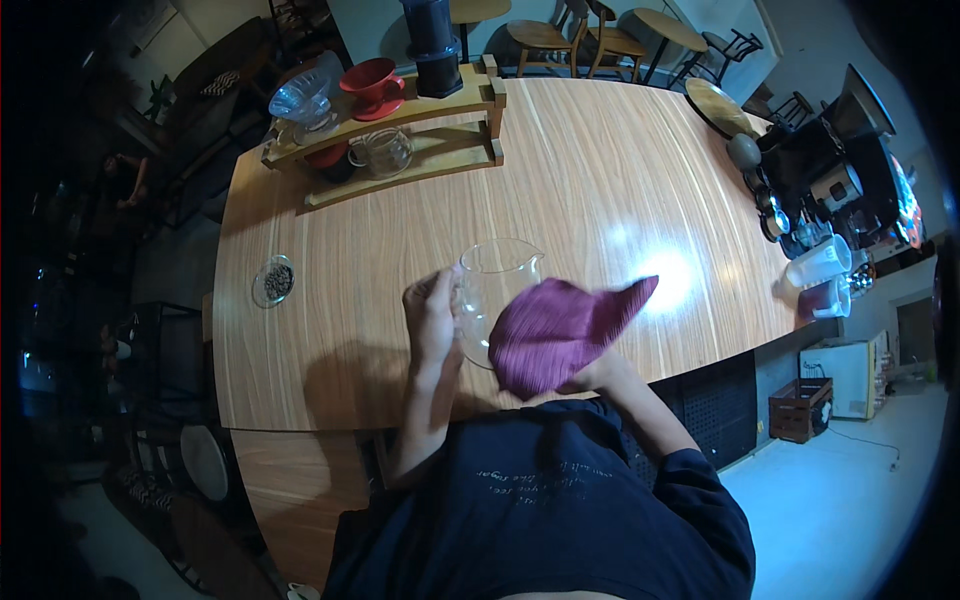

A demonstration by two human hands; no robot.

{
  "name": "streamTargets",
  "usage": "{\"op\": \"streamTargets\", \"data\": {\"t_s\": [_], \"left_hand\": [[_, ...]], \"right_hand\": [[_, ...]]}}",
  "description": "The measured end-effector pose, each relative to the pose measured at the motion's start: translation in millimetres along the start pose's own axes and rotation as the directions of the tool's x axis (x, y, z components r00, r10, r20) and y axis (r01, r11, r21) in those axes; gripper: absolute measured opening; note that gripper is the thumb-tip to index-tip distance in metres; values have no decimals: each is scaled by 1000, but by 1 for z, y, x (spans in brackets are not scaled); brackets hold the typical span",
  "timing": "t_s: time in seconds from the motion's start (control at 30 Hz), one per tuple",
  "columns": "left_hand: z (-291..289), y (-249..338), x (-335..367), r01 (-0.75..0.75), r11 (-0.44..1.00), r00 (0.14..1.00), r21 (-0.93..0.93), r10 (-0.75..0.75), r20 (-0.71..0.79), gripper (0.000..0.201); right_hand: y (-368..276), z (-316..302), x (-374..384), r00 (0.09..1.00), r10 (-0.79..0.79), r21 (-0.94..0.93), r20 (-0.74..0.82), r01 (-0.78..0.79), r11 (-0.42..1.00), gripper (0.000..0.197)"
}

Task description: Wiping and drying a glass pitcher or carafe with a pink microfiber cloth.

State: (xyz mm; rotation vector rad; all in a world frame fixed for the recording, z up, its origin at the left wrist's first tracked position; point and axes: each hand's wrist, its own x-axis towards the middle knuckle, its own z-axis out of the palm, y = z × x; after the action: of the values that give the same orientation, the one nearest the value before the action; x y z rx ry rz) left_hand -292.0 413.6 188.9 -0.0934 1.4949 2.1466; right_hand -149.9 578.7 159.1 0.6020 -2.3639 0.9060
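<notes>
My left hand (432,318) is closed round the left side of a clear glass pitcher (490,262), where its handle would be. The pitcher has a small spout on its right rim and looks empty. Draped over my right hand (590,375) is a purple cloth (553,338), which covers the fingers. The cloth overlaps the pitcher's lower right side in this view; whether it presses on the glass I cannot tell. Both things are above the near edge of the wooden table (580,180).
A wooden two-tier rack (430,105) at the back left carries a clear dripper (303,100), a red dripper (372,88) and a glass server (385,152). A small dish of dark beans (275,281) sits at the left. Plastic cups (820,262) and machines line the right edge.
</notes>
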Motion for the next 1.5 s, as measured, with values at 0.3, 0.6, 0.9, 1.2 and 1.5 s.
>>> {"op": "streamTargets", "data": {"t_s": [0.3, 0.6, 0.9, 1.2, 1.5], "left_hand": [[-4, 0, -4, -246, 950, 969, -194, 241, -51, 32], [-5, -20, -1, -381, 908, 924, -176, 366, -113, 36], [-8, -22, -16, -311, 907, 945, -285, 326, 6, 30], [-45, -41, -3, -245, 941, 969, -234, 248, -19, 16], [-71, -45, 17, -77, 791, 891, -607, 327, 314, 14]], "right_hand": [[-30, 1, 36, 979, 155, -37, -130, -161, 986, 52], [-57, -17, 53, 822, 560, 240, -105, -526, 816, 47], [-52, -25, 79, 807, 591, 550, 5, -496, 672, 50], [-55, -11, 62, 770, 616, 849, 166, -429, 308, 77], [-14, -19, 66, 795, 551, 928, -252, 359, -94, 65]]}}
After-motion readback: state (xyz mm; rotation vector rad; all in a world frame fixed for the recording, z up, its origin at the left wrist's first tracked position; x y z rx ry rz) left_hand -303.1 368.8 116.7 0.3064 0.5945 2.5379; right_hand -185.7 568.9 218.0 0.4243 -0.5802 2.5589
